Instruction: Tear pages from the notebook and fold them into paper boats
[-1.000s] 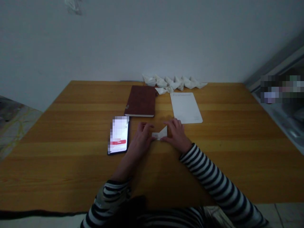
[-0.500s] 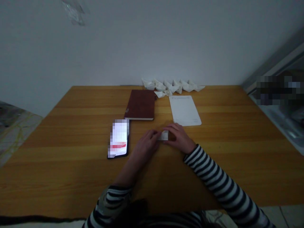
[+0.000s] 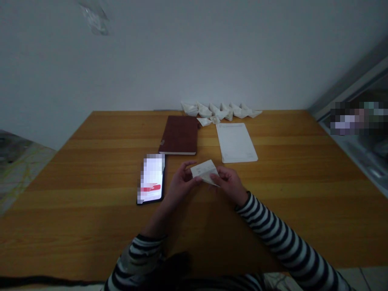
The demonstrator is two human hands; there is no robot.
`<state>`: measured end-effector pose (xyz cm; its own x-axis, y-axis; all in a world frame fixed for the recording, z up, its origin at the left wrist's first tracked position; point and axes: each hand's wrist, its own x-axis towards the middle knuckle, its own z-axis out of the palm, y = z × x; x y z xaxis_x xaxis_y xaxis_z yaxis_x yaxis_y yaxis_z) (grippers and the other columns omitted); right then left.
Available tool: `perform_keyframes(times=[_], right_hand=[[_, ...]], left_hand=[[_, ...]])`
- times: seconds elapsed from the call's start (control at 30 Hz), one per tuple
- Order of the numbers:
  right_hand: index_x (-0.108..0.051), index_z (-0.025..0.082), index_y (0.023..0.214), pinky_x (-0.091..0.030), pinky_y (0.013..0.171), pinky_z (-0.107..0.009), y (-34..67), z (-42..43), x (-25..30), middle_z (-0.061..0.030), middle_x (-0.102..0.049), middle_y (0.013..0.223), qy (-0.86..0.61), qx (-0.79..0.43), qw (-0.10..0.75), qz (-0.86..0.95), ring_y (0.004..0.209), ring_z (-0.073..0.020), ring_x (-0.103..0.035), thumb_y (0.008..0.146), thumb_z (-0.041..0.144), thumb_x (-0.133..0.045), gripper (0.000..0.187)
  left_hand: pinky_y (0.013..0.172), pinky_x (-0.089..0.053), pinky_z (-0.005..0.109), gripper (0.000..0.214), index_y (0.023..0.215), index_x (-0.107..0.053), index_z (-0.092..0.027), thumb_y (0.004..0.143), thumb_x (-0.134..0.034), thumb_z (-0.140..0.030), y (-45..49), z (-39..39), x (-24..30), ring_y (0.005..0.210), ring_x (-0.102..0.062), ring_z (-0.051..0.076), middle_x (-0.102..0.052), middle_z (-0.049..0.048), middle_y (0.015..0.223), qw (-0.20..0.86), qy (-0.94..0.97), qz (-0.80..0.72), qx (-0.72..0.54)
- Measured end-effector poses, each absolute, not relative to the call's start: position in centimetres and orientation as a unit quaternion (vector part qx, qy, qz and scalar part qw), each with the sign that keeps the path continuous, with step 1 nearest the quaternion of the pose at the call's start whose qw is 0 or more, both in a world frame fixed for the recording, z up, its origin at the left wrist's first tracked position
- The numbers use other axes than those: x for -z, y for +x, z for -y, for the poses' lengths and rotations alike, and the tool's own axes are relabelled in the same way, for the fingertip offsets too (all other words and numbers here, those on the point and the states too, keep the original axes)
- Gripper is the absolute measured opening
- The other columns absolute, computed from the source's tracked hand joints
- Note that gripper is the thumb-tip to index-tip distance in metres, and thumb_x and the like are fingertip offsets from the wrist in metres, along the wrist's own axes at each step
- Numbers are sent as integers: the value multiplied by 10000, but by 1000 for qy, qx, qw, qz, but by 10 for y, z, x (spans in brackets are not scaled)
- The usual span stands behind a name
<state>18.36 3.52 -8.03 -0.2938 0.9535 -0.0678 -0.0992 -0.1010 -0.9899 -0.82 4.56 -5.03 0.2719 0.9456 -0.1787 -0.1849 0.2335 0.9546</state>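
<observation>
Between my two hands is a small folded piece of white paper (image 3: 205, 169), tilted, with a fold line running across it. My left hand (image 3: 183, 180) pinches its left edge, thumb in front and fingers behind. At its right end my right hand (image 3: 229, 182) grips the paper with the thumb on the near face. The fingertips behind the paper are partly hidden. Just beyond my right hand lies a pad of lined white paper (image 3: 237, 142). A phone (image 3: 152, 178) with a lit screen rests left of my left hand.
A dark red notebook (image 3: 180, 135) lies behind the phone. Several folded paper boats (image 3: 224, 110) stand in a row along the back of the wooden table (image 3: 291, 169), against the wall (image 3: 194, 52). A blurred-out patch is at the far right.
The paper has been lifted and turned, and more of its surface shows. My left hand has shifted slightly left with fingers more spread; my right hand has moved a little nearer to me.
</observation>
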Motion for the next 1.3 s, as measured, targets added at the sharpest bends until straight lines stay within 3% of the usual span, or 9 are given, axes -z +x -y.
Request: perform_keyframes(times=[0.07,0.2,0.33,0.47,0.63,0.77,0.93,1.2,1.3], right_hand=[[-681,182,1001,-498,460,-249,181,-35,79,-23,-703,718,-396,-643,424,500,538,-142,-614,847,582,-658,429],[-728,171,948,-545,588,-291,180,-35,78,-49,-713,715,-378,-621,439,528,588,-152,-634,927,662,-462,559],[-735,190,925,-566,782,-348,181,-36,82,-65,-755,879,-421,-583,475,507,796,-199,-696,834,603,-664,429],[-719,200,897,-565,738,-332,184,-40,84,-43,-758,834,-436,-598,460,491,757,-191,-698,803,530,-726,343],[-706,196,887,-517,663,-255,188,-41,80,-11,-730,775,-390,-641,454,480,683,-140,-654,842,498,-696,305],[-681,187,907,-459,577,-226,188,-40,80,2,-694,731,-380,-673,410,484,635,-126,-607,820,498,-720,325],[-635,178,798,-445,530,-226,188,-42,82,7,-661,682,-431,-640,418,479,575,-115,-562,802,560,-709,388],[-631,177,998,-439,409,-202,190,-42,78,32,-661,634,-380,-703,363,480,433,-94,-534,812,496,-720,380],[-654,175,944,-495,515,-230,189,-42,80,7,-694,695,-379,-693,391,473,544,-118,-600,803,459,-733,326]], left_hand=[[747,-541,278,693,1197,-497,-175,623,-877,-260,-8,-47,50,766,-716,172,-757,15,842,661,430,-445,-424],[744,-537,273,604,1209,-559,-135,700,-842,-292,-8,-47,48,689,-710,146,-761,5,754,625,416,-496,-435],[738,-526,266,724,1286,-553,-131,656,-877,-280,-7,-44,46,692,-706,149,-753,-14,711,619,415,-522,-414],[730,-525,266,831,1363,-497,-132,642,-887,-264,-8,-44,50,720,-714,159,-770,17,780,652,383,-519,-398],[656,-495,244,369,987,-709,-107,774,-786,-398,-10,-47,57,660,-684,147,-754,72,728,712,422,-459,-323],[681,-484,250,430,655,-727,-128,867,-644,-493,-12,-46,53,621,-638,129,-729,82,663,697,463,-459,-297],[636,-452,242,465,603,-724,-146,895,-594,-483,-12,-44,49,558,-571,111,-694,60,606,686,508,-451,-261],[581,-472,246,331,724,-706,-149,801,-725,-471,-10,-45,52,542,-604,122,-702,34,615,683,463,-469,-315],[606,-513,255,353,772,-708,-135,819,-712,-484,-11,-44,51,577,-663,140,-738,68,667,720,441,-443,-301]])
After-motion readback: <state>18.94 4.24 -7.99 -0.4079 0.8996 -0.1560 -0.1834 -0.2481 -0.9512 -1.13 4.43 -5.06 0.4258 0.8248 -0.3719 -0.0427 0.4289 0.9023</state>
